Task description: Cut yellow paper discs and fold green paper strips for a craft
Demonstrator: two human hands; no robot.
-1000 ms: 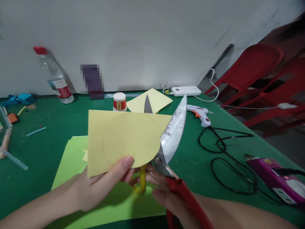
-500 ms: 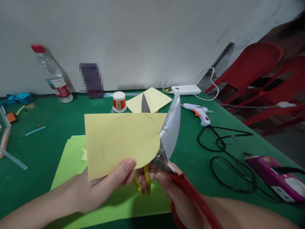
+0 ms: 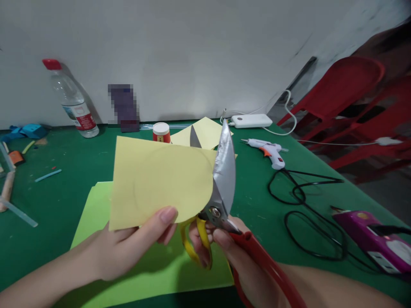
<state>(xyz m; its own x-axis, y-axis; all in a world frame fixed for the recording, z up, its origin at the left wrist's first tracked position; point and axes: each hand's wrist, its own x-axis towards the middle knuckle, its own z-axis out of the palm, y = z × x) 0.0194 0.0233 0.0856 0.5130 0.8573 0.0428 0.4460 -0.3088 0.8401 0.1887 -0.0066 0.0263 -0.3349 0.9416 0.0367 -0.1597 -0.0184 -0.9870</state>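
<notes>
My left hand (image 3: 128,248) pinches the lower edge of a pale yellow sheet of paper (image 3: 157,179) with a pencilled circle on it, held up above the table. My right hand (image 3: 221,252) grips large scissors (image 3: 223,184) with one red and one yellow handle. The blades straddle the paper's right, curved edge and are nearly together. A light green sheet (image 3: 105,273) lies flat on the green table (image 3: 64,188) under both hands.
A water bottle (image 3: 70,102), a small red-and-white cup (image 3: 161,131), another yellow sheet (image 3: 205,130), a white power bank (image 3: 251,121), a white glue gun (image 3: 268,150) with black cable, and a purple glue gun (image 3: 375,239) lie around. Red chairs (image 3: 346,94) stand right.
The scissor blades have swung closer together along the curved edge. The yellow sheet has tilted and risen a little in my left hand.
</notes>
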